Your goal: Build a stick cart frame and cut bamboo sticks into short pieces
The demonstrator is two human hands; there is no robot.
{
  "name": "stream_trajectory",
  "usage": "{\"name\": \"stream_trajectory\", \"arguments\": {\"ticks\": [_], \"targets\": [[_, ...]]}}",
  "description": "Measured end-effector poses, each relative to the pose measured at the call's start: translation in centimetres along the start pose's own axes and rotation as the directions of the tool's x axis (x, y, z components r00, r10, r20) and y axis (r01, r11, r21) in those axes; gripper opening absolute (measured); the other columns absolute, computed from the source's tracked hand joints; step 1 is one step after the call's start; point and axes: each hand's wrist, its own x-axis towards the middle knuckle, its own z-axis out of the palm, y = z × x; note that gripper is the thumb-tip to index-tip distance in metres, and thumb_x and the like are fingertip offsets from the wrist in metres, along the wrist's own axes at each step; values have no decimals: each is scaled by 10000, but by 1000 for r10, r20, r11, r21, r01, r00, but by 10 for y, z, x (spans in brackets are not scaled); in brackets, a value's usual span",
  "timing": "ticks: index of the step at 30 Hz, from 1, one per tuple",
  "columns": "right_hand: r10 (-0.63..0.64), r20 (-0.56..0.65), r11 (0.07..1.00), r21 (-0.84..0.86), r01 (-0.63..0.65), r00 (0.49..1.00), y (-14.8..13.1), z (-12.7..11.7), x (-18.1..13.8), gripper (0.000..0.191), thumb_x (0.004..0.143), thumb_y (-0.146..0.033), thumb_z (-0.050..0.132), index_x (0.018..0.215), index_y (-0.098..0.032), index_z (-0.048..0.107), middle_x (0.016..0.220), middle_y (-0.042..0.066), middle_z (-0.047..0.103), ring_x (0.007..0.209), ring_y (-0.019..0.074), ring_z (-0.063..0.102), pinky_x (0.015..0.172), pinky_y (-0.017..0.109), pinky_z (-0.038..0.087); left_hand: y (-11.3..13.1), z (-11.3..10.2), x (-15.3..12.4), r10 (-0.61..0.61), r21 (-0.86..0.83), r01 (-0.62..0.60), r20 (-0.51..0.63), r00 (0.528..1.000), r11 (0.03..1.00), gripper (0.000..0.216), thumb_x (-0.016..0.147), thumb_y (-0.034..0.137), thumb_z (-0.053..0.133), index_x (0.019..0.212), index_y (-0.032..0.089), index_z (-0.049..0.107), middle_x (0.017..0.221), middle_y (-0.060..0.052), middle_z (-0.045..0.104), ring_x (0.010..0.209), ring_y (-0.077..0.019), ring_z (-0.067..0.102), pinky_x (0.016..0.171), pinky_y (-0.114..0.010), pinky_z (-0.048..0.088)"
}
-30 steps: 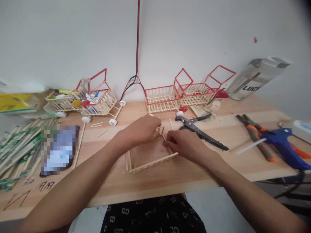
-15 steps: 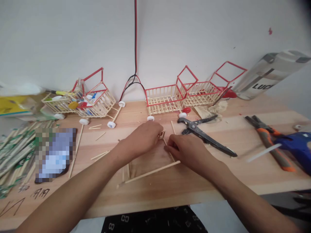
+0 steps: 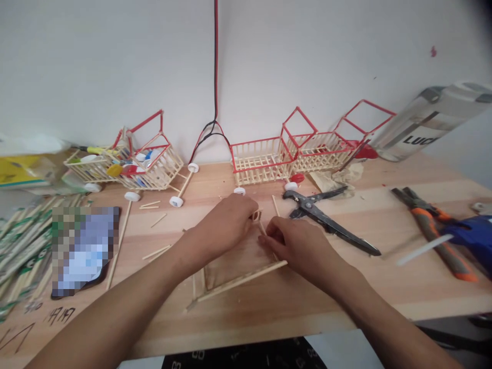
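Observation:
A frame of thin wooden sticks (image 3: 238, 283) lies on the wooden table, its long front stick slanting up to the right. My left hand (image 3: 230, 223) reaches across it, closed at the far right corner, where a small wooden end piece (image 3: 257, 215) shows by the fingertips. Curled over the right side stick is my right hand (image 3: 298, 241), thumb and fingers pinched at it. My left forearm hides part of the frame's left side. Just beyond my right hand, a loose stick (image 3: 275, 205) touches the table.
Small stick carts with red rims (image 3: 263, 166) stand along the wall; more (image 3: 154, 164) hold bottle caps. Black cutters (image 3: 323, 215), orange-handled pliers (image 3: 434, 230) and a blue glue gun (image 3: 471, 233) lie right. A phone (image 3: 86, 251) and bundled sticks (image 3: 26, 246) are left.
Both hands keep nearly the same place and grip on the frame. The view has shifted slightly, so things sit a little lower in the picture.

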Motion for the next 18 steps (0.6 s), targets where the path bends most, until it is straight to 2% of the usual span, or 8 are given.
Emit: {"name": "stream_trajectory", "arguments": {"ticks": [6, 18], "targets": [[-6, -35, 987, 163, 12, 999, 5, 5, 4, 184, 849, -289, 523, 747, -201, 648, 654, 12, 685, 575, 150, 580, 534, 247, 301, 3, -7, -2, -22, 7, 22, -15, 1000, 1000, 154, 809, 97, 466, 760, 160, 597, 839, -51, 637, 798, -182, 561, 708, -294, 406], [3, -87, 970, 244, 18, 996, 6, 10, 6, 173, 844, -271, 505, 719, -199, 601, 637, 6, 660, 553, 143, 552, 530, 239, 311, 3, -6, 1, -45, -30, 44, -46, 998, 999, 204, 815, 106, 454, 827, 162, 650, 859, -55, 667, 831, -188, 589, 771, -318, 432]]}}
